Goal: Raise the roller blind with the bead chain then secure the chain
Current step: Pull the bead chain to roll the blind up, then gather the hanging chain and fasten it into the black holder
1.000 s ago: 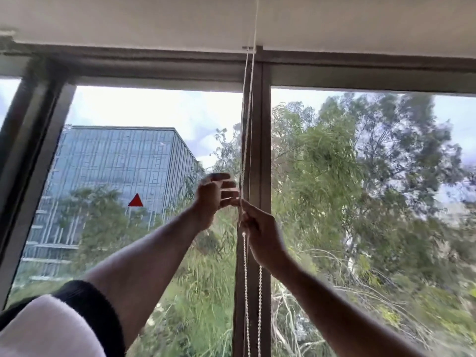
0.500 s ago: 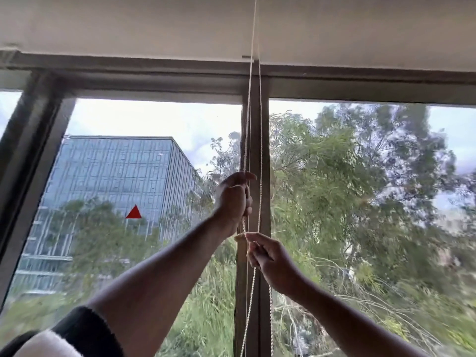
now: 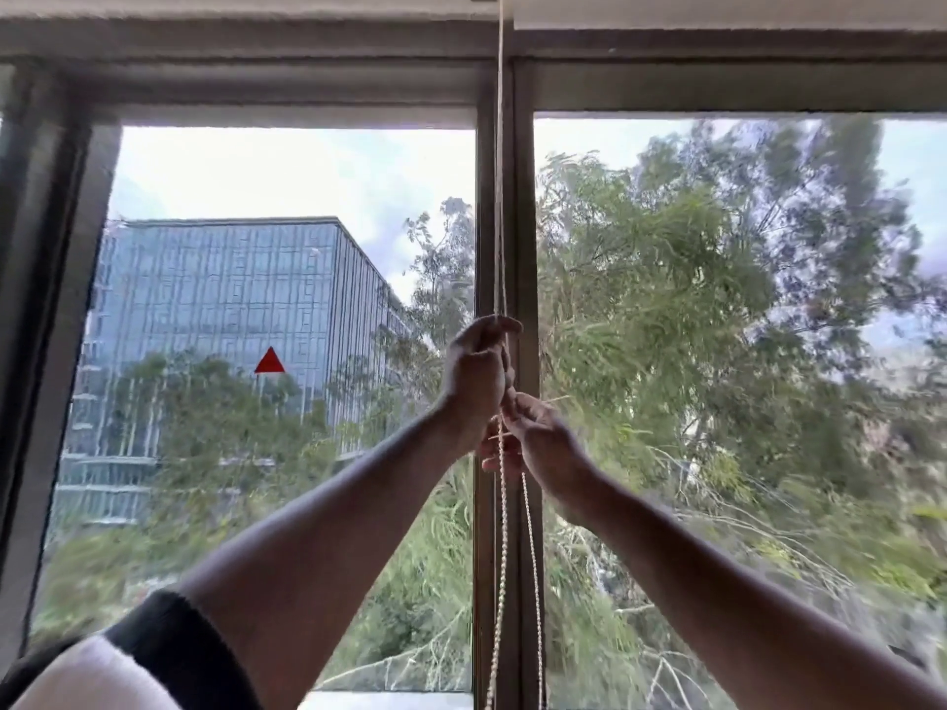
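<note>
A white bead chain (image 3: 501,197) hangs in two strands in front of the dark centre mullion (image 3: 523,222) of the window. My left hand (image 3: 476,374) is closed around the chain at mid height. Just below and touching it, my right hand (image 3: 538,438) pinches the chain with its fingertips. Beneath the hands the two strands (image 3: 533,556) drop apart towards the sill. The pale roller blind (image 3: 717,7) shows only as a strip along the top edge, high above the glass.
The dark window frame (image 3: 46,299) slants along the left side. Through the glass stand a glass-clad building (image 3: 215,310) and dense trees (image 3: 692,325). A black and white sleeve (image 3: 128,658) covers my left upper arm at the bottom left.
My right hand has risen to meet the left hand on the chain. The blind's lower edge sits higher in the view than before, and the camera has tilted down.
</note>
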### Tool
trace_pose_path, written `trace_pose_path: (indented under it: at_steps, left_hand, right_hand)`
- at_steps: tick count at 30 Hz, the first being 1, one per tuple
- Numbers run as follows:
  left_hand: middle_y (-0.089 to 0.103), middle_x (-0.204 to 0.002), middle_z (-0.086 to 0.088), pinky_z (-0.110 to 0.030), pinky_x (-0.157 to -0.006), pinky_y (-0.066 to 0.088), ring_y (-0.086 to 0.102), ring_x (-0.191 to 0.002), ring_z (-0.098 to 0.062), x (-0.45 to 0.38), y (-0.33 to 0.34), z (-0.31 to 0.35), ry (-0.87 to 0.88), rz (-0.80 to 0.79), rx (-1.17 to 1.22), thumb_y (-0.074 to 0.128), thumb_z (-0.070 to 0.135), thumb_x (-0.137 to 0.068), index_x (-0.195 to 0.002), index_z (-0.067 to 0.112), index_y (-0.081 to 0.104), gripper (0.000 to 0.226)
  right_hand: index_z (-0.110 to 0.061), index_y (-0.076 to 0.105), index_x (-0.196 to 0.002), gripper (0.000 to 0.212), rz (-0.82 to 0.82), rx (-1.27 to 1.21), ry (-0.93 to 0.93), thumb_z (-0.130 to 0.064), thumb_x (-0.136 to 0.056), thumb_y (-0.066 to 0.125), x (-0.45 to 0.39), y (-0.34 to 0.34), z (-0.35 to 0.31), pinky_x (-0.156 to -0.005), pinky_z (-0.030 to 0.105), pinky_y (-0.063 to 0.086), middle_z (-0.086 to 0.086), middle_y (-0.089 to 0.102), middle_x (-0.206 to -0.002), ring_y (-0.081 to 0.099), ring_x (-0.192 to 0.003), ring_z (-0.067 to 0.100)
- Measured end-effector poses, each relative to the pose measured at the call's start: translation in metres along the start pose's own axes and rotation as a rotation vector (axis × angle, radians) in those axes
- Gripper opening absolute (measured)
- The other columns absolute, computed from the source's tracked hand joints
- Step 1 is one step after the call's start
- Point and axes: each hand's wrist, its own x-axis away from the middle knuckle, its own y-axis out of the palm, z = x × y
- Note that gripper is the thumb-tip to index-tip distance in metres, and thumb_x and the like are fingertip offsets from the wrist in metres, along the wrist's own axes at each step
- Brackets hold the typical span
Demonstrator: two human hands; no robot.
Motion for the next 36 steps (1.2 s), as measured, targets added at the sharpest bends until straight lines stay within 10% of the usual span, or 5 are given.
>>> trace_pose_path:
  at_steps: [19, 36]
  left_hand:
    - [0.037, -0.046, 0.012, -0.017, -0.038, 0.024, 0.028, -0.036, -0.004, 0.124, -0.097, -0.126, -0.382, 0.051, 0.091, 0.034, 0.016, -0.109, -0.084, 0.014, 0.054, 0.032]
    - [0.048, -0.043, 0.014, -0.028, -0.051, 0.029, 0.035, -0.051, -0.009, 0.248, -0.175, -0.255, -0.604, 0.107, -0.218, 0.040, 0.013, -0.107, -0.078, 0.020, 0.060, 0.036]
  right_hand:
    - [-0.018, 0.059, -0.082, 0.031, 0.042, -0.304, 0.470, -0.025, -0.109, 0.044, 0.132, 0.070, 0.148, -0.043, 0.020, 0.029, 0.001, 0.040, -0.062, 0.031, -0.052, 0.012]
    - [-0.025, 0.062, -0.061, 0.047, 0.008, 0.445, 0.640, -0.030, -0.106, 0.050, 0.240, 0.092, 0.328, -0.061, 0.032, 0.038, -0.006, 0.055, -0.055, 0.048, -0.054, 0.007]
